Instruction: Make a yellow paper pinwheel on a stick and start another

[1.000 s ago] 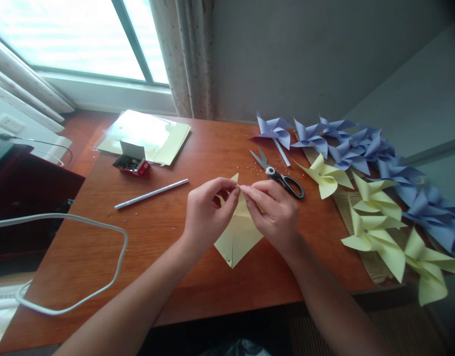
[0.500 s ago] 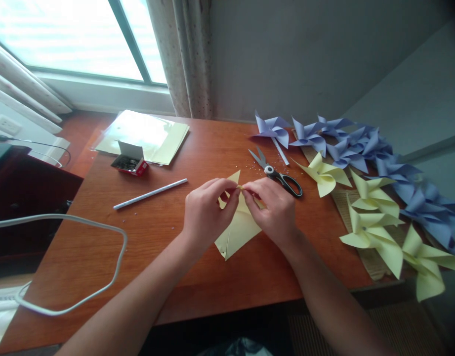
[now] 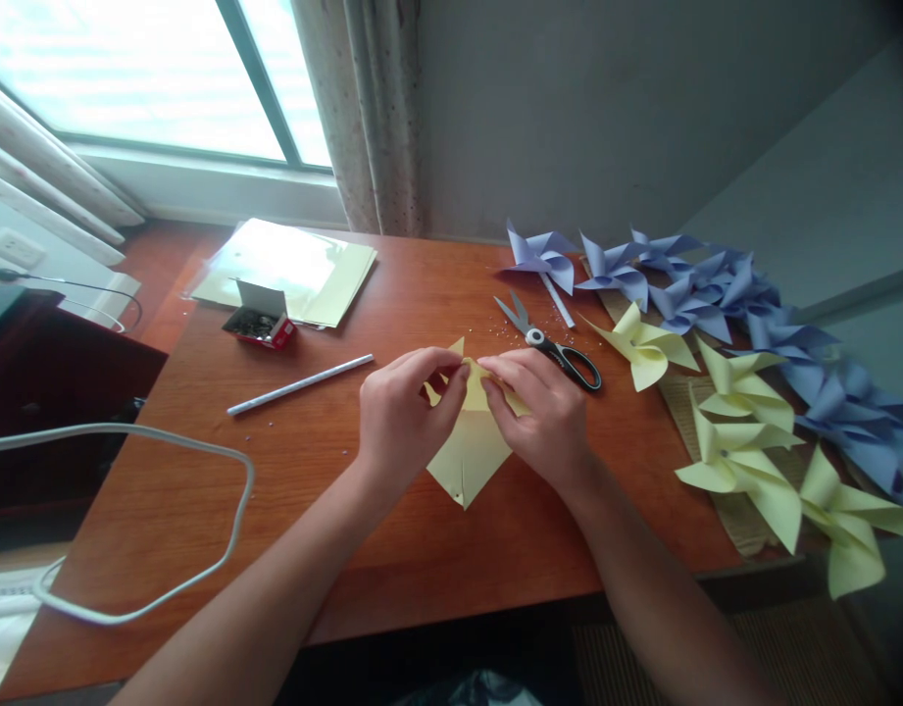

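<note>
A yellow paper square (image 3: 469, 453) with slit corners lies under both my hands, its near corner pointing at me and bearing a small hole. My left hand (image 3: 411, 402) pinches the paper near its middle, thumb against forefinger. Just beside it, my right hand (image 3: 537, 407) has thumb and forefinger closed on the paper too. The fingertips hide part of the raised paper. Black-handled scissors (image 3: 543, 341) lie half open beyond my right hand. To the left of my left hand rests a white paper straw (image 3: 301, 384).
Several yellow pinwheels (image 3: 737, 466) and purple pinwheels (image 3: 690, 304) fill the right side, some on corrugated cardboard (image 3: 741, 515). A small open red box (image 3: 260, 324) stands by a stack of paper sheets (image 3: 340, 284). A white cable (image 3: 245, 490) loops over the left table edge.
The paper has turned slightly, its near corner shifting to the right. My left hand has moved a little left, and the fingertips of the two hands are slightly farther apart.
</note>
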Motion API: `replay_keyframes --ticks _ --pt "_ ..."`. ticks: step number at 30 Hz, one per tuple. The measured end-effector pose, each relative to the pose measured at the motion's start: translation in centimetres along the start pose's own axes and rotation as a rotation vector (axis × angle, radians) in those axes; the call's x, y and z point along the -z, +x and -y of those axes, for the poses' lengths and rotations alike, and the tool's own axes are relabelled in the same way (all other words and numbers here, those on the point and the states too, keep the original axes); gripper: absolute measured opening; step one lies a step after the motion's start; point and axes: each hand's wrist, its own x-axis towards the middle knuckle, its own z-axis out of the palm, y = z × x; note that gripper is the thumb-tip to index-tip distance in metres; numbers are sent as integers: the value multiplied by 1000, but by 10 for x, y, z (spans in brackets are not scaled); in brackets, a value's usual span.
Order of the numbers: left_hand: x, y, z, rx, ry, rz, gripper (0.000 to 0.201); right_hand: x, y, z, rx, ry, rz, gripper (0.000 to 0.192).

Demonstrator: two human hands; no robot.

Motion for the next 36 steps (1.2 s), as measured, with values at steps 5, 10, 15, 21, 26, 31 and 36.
replay_keyframes --ticks 5,10,15,21,26,31,36 --pt "-3 -3 -3 45 -76 51 9 0 -2 4 6 -26 -70 15" --pt "-4 -3 -5 125 -202 91 11 1 -3 5 0 -57 -95 14" --pt "-4 -4 -6 139 -219 90 11 2 -4 6 35 -118 -109 15" --pt "-5 -6 -8 128 -198 84 12 2 -5 5 71 -111 -105 21" --pt "-5 -6 -7 124 -201 78 13 3 -4 4 61 -79 -75 24" --pt "-6 -7 -6 101 -202 85 11 3 -3 6 29 -27 -74 23" --pt "-4 -6 -7 13 -144 81 9 3 -1 9 -20 5 -106 16"
